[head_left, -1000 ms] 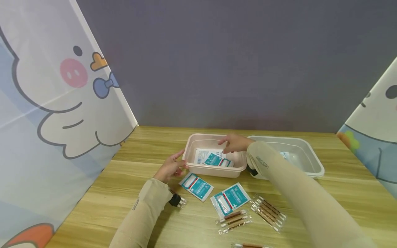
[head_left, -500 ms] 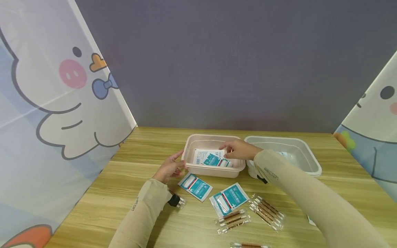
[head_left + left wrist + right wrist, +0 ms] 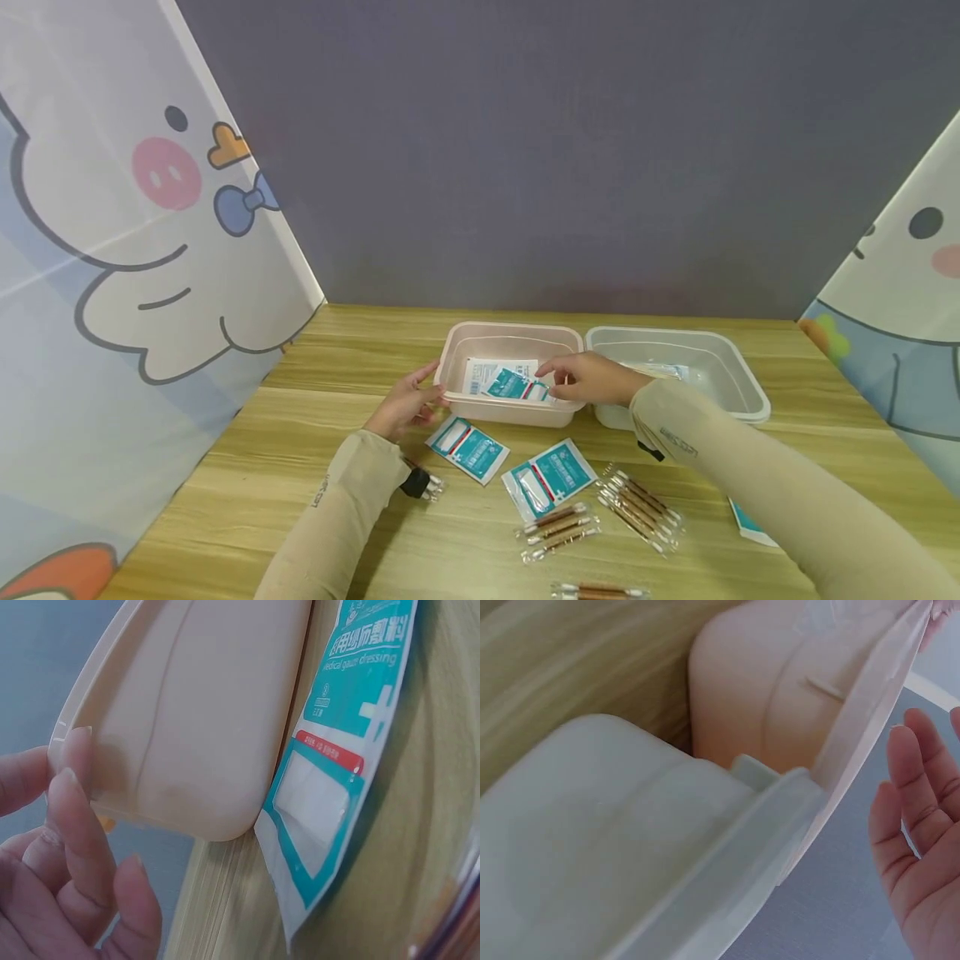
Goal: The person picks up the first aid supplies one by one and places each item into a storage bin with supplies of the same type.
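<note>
My left hand [image 3: 402, 406] pinches the left rim of a pale pink plastic basin [image 3: 517, 412]. In the left wrist view, its fingertips [image 3: 69, 787] lie against the corner of that rim. Inside the basin are a teal medical gauze dressing packet [image 3: 510, 383] and a white printed packet [image 3: 480, 371]. Over the basin's right side hovers my right hand [image 3: 588, 377], fingers loosely bent, with nothing visible in its grasp. The right wrist view shows this hand [image 3: 930, 840] apart from the rim. Two more gauze dressing packets [image 3: 468, 450] [image 3: 551, 477] lie before the basin.
A whitish basin [image 3: 738, 387] adjoins on the right, holding a clear packet [image 3: 667, 370]. Bagged cotton swabs [image 3: 558, 532] [image 3: 641, 508] lie in front, with more swabs [image 3: 600, 592] at the bottom edge. Another teal packet [image 3: 750, 525] is partly hidden by the right sleeve.
My right hand has moved down and slightly right above the pink basin, its fingers bending more. The left hand stays at the rim. The view has shifted slightly.
</note>
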The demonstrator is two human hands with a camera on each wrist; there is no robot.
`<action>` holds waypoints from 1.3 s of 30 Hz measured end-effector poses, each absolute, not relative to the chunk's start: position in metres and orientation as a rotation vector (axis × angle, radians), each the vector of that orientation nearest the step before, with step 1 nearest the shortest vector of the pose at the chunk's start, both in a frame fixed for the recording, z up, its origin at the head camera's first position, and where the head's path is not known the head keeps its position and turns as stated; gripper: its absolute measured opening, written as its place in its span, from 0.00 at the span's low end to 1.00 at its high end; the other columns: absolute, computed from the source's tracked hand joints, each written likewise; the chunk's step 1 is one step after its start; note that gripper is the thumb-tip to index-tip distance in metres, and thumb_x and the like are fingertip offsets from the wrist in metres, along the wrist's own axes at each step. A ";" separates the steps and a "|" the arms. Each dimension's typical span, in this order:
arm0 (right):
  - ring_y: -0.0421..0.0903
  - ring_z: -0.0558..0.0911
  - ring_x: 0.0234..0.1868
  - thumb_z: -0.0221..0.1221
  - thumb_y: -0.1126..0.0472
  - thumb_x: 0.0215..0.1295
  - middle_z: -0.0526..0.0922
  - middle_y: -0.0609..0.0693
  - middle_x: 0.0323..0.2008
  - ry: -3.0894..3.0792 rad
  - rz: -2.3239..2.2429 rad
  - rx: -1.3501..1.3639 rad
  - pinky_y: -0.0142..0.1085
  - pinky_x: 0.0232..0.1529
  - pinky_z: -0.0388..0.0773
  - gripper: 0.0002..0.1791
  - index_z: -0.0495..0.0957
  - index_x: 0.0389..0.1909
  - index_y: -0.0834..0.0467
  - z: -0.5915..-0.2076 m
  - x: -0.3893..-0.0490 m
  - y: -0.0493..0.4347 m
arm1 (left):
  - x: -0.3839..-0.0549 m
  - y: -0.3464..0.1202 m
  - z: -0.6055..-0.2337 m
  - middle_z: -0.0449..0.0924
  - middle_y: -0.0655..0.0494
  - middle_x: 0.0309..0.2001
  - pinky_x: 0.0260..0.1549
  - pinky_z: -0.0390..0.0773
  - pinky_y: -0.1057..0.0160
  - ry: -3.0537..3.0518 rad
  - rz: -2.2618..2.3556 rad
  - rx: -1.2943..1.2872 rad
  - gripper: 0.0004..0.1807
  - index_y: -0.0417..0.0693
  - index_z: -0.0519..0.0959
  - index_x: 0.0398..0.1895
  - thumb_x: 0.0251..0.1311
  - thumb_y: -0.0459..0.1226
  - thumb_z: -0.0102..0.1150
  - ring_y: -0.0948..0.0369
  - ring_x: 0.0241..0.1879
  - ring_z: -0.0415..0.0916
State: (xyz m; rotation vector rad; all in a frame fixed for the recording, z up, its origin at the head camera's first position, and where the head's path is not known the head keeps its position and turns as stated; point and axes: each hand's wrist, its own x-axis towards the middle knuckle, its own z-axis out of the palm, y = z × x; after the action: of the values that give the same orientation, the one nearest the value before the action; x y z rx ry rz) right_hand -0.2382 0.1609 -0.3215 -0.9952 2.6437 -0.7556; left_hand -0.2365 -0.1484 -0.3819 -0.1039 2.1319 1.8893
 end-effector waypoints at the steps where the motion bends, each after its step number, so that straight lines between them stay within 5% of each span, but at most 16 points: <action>1: 0.40 0.73 0.29 0.59 0.63 0.65 0.77 0.44 0.30 2.637 -0.770 -1.001 0.34 0.33 0.74 0.17 0.77 0.55 0.61 -0.322 -0.237 0.162 | -0.237 -0.149 -0.382 0.81 0.53 0.25 0.17 0.72 0.70 2.134 1.889 -0.106 0.31 0.48 0.57 0.74 0.69 0.32 0.51 0.67 0.13 0.68; 39: 0.33 0.70 0.28 0.59 0.69 0.64 0.76 0.39 0.29 2.662 -0.944 -1.001 0.31 0.27 0.71 0.14 0.77 0.50 0.70 -0.336 -0.182 0.241 | -0.239 -0.151 -0.384 0.81 0.57 0.23 0.17 0.71 0.70 2.093 1.892 -0.084 0.33 0.48 0.54 0.75 0.69 0.32 0.51 0.67 0.13 0.68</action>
State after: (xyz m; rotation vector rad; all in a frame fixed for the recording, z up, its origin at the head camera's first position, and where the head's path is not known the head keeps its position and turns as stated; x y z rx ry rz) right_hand -0.1824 0.2405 -0.3358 -1.0009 2.6622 -0.9440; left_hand -0.2389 -0.1511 -0.3841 -0.0841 2.0935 1.8917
